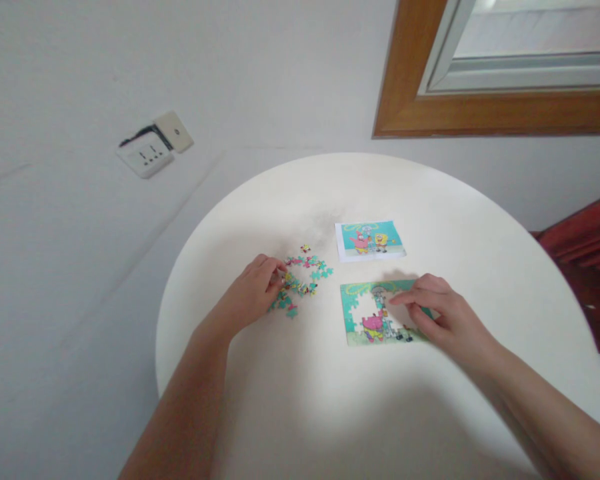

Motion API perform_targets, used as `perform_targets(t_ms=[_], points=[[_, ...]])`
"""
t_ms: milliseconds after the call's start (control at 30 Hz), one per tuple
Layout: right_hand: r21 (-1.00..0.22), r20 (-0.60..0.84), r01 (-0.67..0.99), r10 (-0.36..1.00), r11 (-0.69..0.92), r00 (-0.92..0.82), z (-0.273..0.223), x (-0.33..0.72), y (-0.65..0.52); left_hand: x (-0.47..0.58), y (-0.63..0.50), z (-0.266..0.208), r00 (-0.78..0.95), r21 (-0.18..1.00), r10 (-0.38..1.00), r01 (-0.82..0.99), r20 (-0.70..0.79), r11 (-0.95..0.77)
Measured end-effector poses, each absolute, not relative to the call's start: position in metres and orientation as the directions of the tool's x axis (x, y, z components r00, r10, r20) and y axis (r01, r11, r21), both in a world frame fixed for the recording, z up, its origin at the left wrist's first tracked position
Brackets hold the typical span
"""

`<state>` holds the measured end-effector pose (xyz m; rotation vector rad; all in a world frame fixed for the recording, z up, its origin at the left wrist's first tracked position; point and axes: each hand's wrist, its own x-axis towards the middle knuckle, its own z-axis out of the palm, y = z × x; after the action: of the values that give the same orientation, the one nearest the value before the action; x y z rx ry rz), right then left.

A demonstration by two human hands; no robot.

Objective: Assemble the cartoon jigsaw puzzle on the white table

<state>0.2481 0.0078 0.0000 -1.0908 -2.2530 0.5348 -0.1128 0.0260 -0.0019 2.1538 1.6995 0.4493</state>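
A partly assembled jigsaw puzzle [355,337] lies on the round white table, with its border joined and gaps in the middle. Over its right side hovers my right hand [437,307], index finger stretched out, thumb apart and no piece visible in it; it covers the puzzle's right edge. To the left is a loose pile of puzzle pieces [297,287], mostly teal, pink and yellow. My left hand [255,290] is at the pile's left edge, its thumb and fingers curled together around a small puzzle piece, mostly hidden by the fingertips.
A printed reference picture [370,240] lies behind the puzzle on the white table [290,400]. One loose piece [305,249] sits apart behind the pile. A wall socket [147,153] is at the left, a wood-framed window [480,113] at upper right, and dark red fabric [585,247] at the right.
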Motion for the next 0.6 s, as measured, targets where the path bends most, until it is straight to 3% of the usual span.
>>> perform_targets(t_ms=[333, 600], points=[[-0.583, 0.297, 0.572, 0.807, 0.577, -0.511, 0.0007, 0.2481, 0.0088, -0.1126, 0.0241, -0.0010, 0.233, 0.513, 0.970, 0.825, 0.072, -0.236], [-0.574, 0.300, 0.580, 0.808, 0.578, -0.508, -0.0001, 0.2483, 0.0086, -0.1116, 0.0259, 0.0000, 0.233, 0.479, 0.972, 0.852, 0.010, -0.209]])
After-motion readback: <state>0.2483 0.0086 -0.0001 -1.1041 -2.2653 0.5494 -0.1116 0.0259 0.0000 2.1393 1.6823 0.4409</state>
